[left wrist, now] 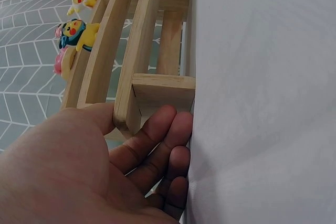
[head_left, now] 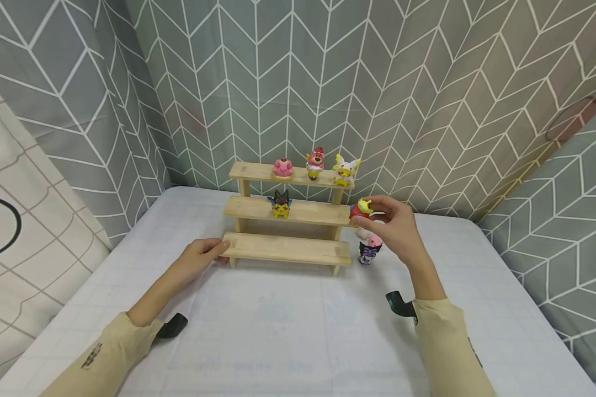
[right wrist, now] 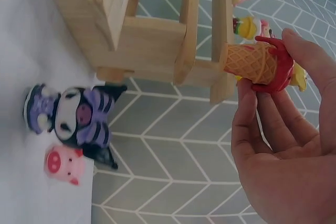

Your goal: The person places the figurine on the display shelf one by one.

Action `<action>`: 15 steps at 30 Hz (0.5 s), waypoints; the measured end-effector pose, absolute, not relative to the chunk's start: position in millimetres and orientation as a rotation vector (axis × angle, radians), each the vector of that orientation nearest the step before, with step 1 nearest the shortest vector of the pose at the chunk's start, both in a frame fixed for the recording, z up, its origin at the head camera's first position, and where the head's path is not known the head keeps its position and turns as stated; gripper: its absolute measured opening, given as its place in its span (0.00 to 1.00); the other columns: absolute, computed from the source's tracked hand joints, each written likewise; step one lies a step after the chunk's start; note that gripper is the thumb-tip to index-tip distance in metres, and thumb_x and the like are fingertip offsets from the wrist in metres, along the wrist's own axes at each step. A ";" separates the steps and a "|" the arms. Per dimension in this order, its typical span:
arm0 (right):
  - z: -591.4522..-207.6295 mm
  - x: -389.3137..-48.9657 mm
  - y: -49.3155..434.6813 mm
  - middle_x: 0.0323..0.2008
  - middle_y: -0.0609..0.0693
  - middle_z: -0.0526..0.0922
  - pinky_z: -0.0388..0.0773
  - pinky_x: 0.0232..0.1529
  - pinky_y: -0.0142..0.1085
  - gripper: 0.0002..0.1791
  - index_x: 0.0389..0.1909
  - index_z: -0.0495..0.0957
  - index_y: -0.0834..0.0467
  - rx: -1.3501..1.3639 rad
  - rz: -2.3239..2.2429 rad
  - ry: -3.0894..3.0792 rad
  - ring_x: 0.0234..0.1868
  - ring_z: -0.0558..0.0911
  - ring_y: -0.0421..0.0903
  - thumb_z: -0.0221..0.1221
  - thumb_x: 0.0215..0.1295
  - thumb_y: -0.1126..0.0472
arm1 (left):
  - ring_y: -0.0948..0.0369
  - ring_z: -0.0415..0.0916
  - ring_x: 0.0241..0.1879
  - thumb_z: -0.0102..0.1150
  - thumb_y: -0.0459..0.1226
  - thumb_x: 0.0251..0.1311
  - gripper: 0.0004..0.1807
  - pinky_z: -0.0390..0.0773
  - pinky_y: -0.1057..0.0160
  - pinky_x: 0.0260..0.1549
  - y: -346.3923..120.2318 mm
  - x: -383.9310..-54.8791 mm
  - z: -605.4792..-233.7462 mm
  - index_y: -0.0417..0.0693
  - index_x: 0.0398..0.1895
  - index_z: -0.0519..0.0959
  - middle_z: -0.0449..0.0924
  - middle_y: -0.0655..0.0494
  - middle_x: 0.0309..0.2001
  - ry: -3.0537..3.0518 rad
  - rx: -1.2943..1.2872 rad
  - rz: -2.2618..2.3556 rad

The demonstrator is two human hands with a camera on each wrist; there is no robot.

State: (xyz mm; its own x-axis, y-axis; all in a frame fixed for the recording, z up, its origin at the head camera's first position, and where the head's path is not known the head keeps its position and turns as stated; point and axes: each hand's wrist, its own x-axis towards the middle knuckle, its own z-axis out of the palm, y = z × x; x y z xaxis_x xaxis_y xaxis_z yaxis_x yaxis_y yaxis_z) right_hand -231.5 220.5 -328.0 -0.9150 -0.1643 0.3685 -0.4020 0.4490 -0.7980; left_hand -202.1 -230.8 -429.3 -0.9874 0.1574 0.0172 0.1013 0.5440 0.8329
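A three-step wooden display stand (head_left: 288, 246) is on the table. At its left end my left hand (head_left: 198, 258) grips the lowest step, thumb on top and fingers curled underneath, as the left wrist view shows. My right hand (head_left: 397, 229) pinches an ice cream cone figurine (right wrist: 257, 64) with a waffle base and red topping, held by the right end of the middle step. On that step sits a yellow figurine with dark ears (head_left: 281, 204). The top step carries a pink figurine (head_left: 283, 167), a red-capped bear figurine (head_left: 315, 163) and a white-and-yellow figurine (head_left: 345, 170).
Right of the stand, a black-and-purple figurine (right wrist: 81, 116) stands on the white-covered table (head_left: 258, 336). Beside it is a pink pig figurine (right wrist: 64, 164). A grey curtain with white lines (head_left: 278, 82) hangs close behind the stand.
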 end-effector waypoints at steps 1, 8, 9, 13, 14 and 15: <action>-327.7 -231.7 218.3 0.54 0.60 0.86 0.79 0.50 0.23 0.27 0.61 0.81 0.62 0.490 1.456 -2.467 0.48 0.84 0.41 0.75 0.63 0.59 | 0.60 0.79 0.43 0.52 0.51 0.81 0.23 0.74 0.60 0.51 -231.4 -202.2 -429.7 0.40 0.48 0.85 0.88 0.53 0.37 2.706 0.232 1.461; -324.2 -234.5 202.5 0.55 0.59 0.86 0.80 0.51 0.26 0.26 0.60 0.82 0.60 0.499 1.559 -2.427 0.50 0.84 0.44 0.76 0.63 0.58 | 0.60 0.82 0.43 0.52 0.51 0.81 0.25 0.75 0.63 0.51 -233.3 -202.2 -429.9 0.38 0.53 0.85 0.89 0.51 0.38 2.703 0.234 1.461; -323.4 -234.7 199.7 0.55 0.59 0.86 0.80 0.52 0.26 0.26 0.60 0.82 0.60 0.507 1.574 -2.417 0.50 0.84 0.45 0.76 0.63 0.58 | 0.60 0.82 0.43 0.52 0.51 0.81 0.25 0.75 0.62 0.52 -233.4 -202.2 -429.9 0.38 0.53 0.84 0.89 0.51 0.38 2.704 0.235 1.459; -321.1 -236.2 188.1 0.55 0.59 0.86 0.80 0.52 0.27 0.25 0.59 0.82 0.61 0.552 1.617 -2.377 0.51 0.84 0.47 0.76 0.63 0.61 | 0.60 0.81 0.43 0.52 0.52 0.81 0.25 0.75 0.60 0.53 -232.8 -201.5 -429.7 0.38 0.51 0.85 0.89 0.51 0.38 2.698 0.234 1.464; -320.6 -236.2 185.1 0.55 0.59 0.86 0.80 0.52 0.27 0.25 0.59 0.82 0.61 0.561 1.622 -2.373 0.51 0.84 0.47 0.76 0.63 0.61 | 0.59 0.80 0.43 0.52 0.52 0.81 0.24 0.74 0.59 0.53 -232.6 -201.4 -429.6 0.39 0.50 0.85 0.88 0.51 0.38 2.701 0.234 1.461; -320.4 -236.7 182.1 0.54 0.59 0.86 0.80 0.52 0.28 0.25 0.59 0.83 0.61 0.567 1.625 -2.371 0.51 0.84 0.48 0.76 0.63 0.61 | 0.59 0.79 0.43 0.52 0.52 0.80 0.24 0.73 0.59 0.52 -232.5 -201.2 -429.4 0.40 0.48 0.86 0.88 0.52 0.37 2.706 0.232 1.456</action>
State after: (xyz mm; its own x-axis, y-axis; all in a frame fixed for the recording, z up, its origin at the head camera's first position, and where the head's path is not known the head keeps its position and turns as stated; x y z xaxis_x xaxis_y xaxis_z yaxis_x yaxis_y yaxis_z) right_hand -236.7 182.1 -320.4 -0.9037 -0.1930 0.3822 -0.4260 0.3174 -0.8472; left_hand -201.2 -232.5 -429.4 -0.9869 0.1604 0.0186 0.1039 0.5425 0.8336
